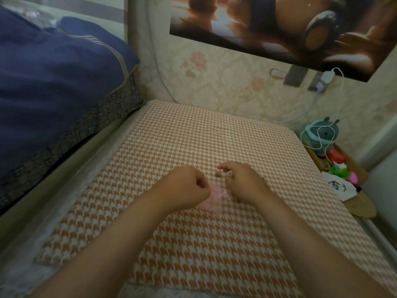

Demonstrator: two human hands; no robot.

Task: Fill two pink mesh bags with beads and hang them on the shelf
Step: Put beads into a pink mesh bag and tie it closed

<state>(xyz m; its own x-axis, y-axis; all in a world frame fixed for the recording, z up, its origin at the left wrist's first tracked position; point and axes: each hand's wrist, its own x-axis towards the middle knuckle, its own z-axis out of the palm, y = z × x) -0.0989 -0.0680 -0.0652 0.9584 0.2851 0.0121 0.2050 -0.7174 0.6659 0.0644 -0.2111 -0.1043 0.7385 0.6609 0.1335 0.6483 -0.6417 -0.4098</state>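
Partly behind left hand: pink bag

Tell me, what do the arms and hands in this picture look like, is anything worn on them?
These are a person's arms. The left hand and right hand wear no gloves, and no rings, watch or bracelet show. No sleeves reach into view: both forearms are uncovered down to the picture's lower edge. No markings show, though the picture is slightly blurred.

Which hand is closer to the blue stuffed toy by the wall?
Right. The right hand is over the cloth, left of the toy; the left hand is farther left, beyond the pink bag.
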